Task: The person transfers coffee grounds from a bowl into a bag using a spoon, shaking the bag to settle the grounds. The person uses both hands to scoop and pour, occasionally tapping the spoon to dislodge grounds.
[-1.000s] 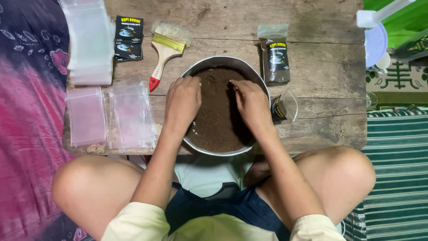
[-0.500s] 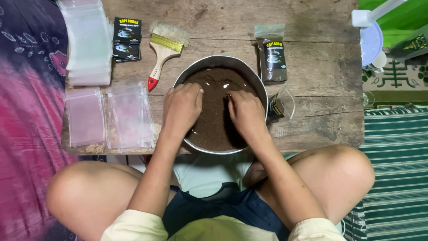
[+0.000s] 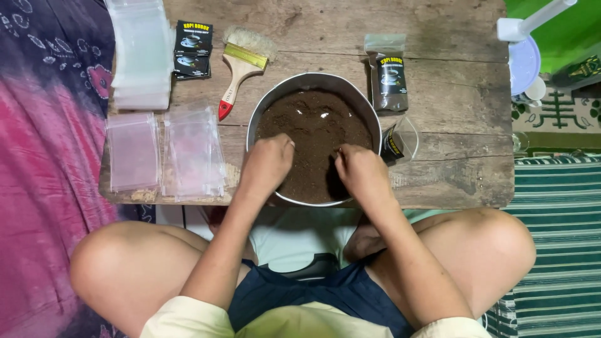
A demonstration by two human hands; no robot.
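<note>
A round metal bowl full of dark brown powder stands on a low wooden table. My left hand rests in the powder at the bowl's near left side, fingers curled into it. In the near right part of the bowl my right hand is also curled, its fingertips dug into the powder. Whether either hand holds powder is hidden by the fingers.
Left of the bowl lie stacks of clear plastic bags, a taller stack, black labels and a red-handled paintbrush. A filled pouch and a small scoop sit to the right. My bare knees flank the table.
Both hands have drawn back from the middle of the bowl toward its near edge, dragging through the powder; more of the powder's far surface now shows.
</note>
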